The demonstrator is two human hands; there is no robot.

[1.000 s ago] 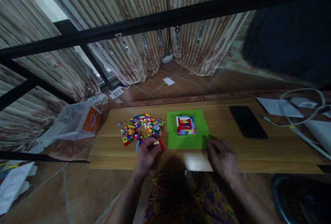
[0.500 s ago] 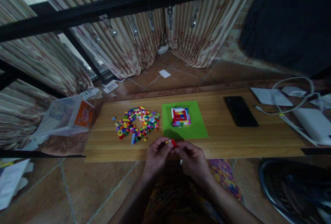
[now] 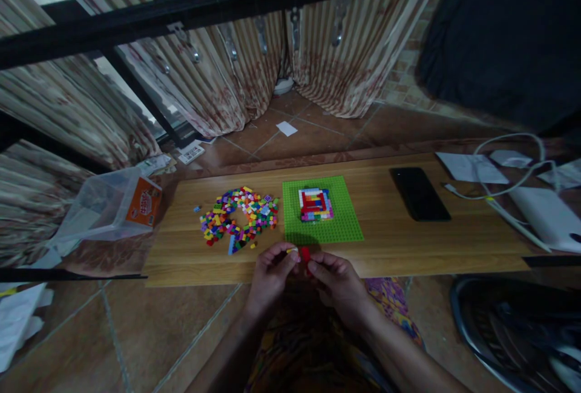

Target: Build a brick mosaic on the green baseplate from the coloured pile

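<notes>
Head view: the left hand (image 3: 271,278) and right hand (image 3: 338,284) meet at the near edge of the light wooden table (image 3: 408,241), each grip pinching a small red plastic brick (image 3: 305,255) held between the fingertips; a tiny yellow piece (image 3: 290,250) shows at the left fingers. This brick looks light, rigid and smooth, best held by its short ends. Beyond lie a green studded baseplate (image 3: 338,229) and a loose pile of multicoloured bricks (image 3: 240,214).
</notes>
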